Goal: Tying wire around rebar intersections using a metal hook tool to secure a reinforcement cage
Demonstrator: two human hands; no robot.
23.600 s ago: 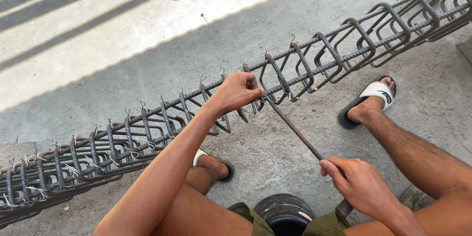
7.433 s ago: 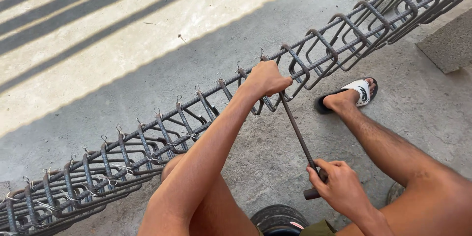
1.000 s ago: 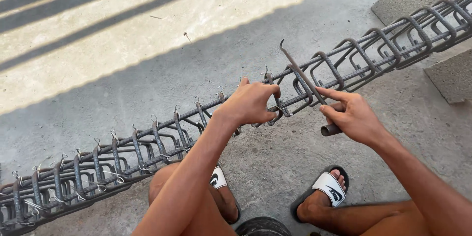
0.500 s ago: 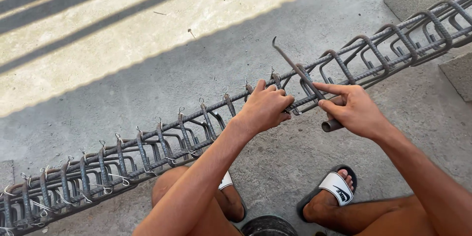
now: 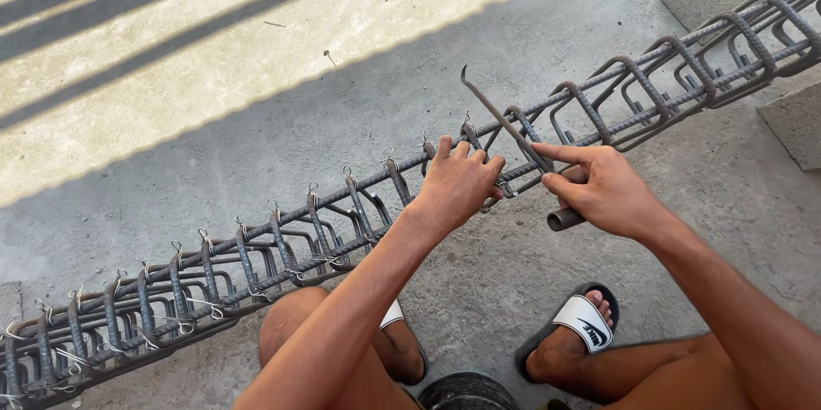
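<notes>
Head view, left hand (image 5: 459, 181) gripping rebar cage (image 5: 256, 247), right hand (image 5: 599, 192) fingers closed around hooked tying tool (image 5: 505, 123)

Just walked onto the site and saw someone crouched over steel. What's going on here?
A person sits over a long rebar cage lying on the concrete floor. The left hand grips the cage at one stirrup, where wire ties along the top bar end. The right hand holds a hooked metal tool, hook up, above the cage. Stirrups further right show no ties.
</notes>
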